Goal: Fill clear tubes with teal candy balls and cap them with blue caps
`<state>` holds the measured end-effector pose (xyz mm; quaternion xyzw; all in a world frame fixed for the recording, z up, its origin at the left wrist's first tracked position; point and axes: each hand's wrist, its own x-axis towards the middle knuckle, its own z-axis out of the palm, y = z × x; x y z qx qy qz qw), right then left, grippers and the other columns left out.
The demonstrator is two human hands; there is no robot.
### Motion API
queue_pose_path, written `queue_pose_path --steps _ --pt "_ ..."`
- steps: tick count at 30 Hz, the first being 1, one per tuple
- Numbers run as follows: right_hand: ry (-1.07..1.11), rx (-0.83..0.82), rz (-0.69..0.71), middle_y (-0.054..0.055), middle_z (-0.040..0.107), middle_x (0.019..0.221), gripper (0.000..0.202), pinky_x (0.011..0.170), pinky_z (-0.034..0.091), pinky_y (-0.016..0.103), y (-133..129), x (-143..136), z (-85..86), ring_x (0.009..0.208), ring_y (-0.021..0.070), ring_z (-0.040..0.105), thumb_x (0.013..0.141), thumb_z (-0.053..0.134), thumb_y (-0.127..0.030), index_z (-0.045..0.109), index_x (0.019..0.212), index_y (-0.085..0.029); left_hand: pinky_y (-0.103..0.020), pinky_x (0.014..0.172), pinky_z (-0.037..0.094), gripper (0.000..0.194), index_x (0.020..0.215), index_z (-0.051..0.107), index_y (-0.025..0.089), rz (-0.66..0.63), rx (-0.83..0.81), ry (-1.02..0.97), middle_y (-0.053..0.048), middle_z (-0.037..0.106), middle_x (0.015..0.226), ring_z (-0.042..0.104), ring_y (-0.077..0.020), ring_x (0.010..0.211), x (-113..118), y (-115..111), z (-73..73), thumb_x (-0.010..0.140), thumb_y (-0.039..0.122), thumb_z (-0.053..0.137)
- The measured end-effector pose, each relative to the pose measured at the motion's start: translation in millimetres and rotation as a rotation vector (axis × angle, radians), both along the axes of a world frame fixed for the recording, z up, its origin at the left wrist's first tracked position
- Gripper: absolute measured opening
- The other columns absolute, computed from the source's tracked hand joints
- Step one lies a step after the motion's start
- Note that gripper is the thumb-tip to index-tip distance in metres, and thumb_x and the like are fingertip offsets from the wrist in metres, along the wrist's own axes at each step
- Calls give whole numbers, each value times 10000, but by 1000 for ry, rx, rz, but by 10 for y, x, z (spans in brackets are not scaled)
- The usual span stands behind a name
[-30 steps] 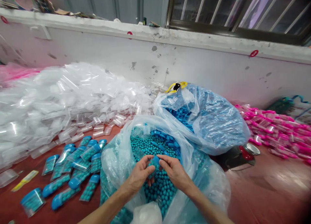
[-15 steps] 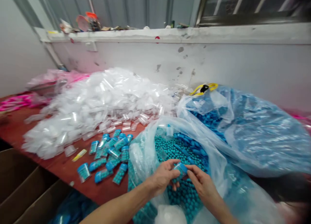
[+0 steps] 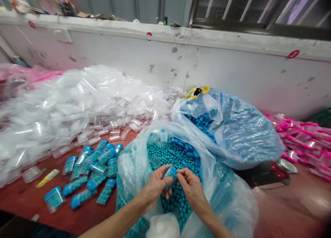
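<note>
Left hand [image 3: 155,186] and right hand [image 3: 192,188] pinch one bead-filled tube [image 3: 170,174] (no readable label).

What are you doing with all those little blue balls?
A person's left hand and right hand together hold a small clear tube with a blue cap over an open plastic bag of teal balls. Filled, capped tubes lie in a loose bunch on the red table to the left. Behind them is a big heap of empty clear tubes, and another bag holds blue caps.
</note>
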<state>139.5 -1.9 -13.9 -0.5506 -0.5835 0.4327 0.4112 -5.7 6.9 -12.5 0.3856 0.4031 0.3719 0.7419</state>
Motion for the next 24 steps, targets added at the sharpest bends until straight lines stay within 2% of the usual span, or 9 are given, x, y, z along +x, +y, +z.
queue_pose_path --steps 6,10,13,15,18,20,22,24 --pt "0 2 117 5 618 652 224 638 446 243 -44 40 39 643 147 584 822 446 -325 601 806 -165 -157 314 342 602 1144 407 124 10 -5 36 14 569 647 468 -62 381 45 -30 20 622 338 617" --pt "-186 136 10 15 603 649 262 601 434 237 -150 -60 16 602 140 565 849 378 -292 612 865 -174 -135 276 285 462 1068 433 147 122 -6 133 55 513 581 418 -41 333 122 -65 9 665 333 560" --pt "-199 172 17 22 618 720 241 644 446 239 -175 -55 12 662 143 570 832 396 -260 604 926 -183 -136 277 285 424 1041 434 170 120 -7 124 58 507 619 421 -35 335 103 -62 24 670 336 557" --pt "-121 83 114 24 623 824 231 618 461 238 -132 27 31 669 135 569 795 445 -238 595 964 -191 -144 297 319 419 1026 430 184 62 -21 110 60 504 649 449 -40 351 43 -43 31 665 343 572" --pt "60 -151 265 5 600 845 238 469 439 211 -5 183 89 502 83 521 720 516 -217 603 939 -185 -153 329 354 405 1016 414 203 -65 -27 127 67 494 640 513 -67 391 -57 -15 34 678 355 578" --pt "190 -233 253 -27 582 743 309 453 424 200 82 237 130 456 65 492 651 572 -189 583 959 -172 -151 327 346 386 1009 400 211 -130 9 142 72 485 625 522 -76 395 -91 -7 42 695 368 562" --pt "297 -247 179 -53 565 660 459 486 435 205 147 226 158 486 77 508 591 612 -158 524 1042 -162 -146 313 323 362 991 398 205 -167 75 179 74 476 620 489 -62 372 -90 -5 66 704 368 547" --pt "347 -259 107 -44 573 669 546 503 452 224 176 172 172 537 100 535 577 626 -164 466 1098 -148 -144 308 311 339 975 403 194 -160 138 240 76 455 628 432 -38 355 -67 -7 103 708 351 540"
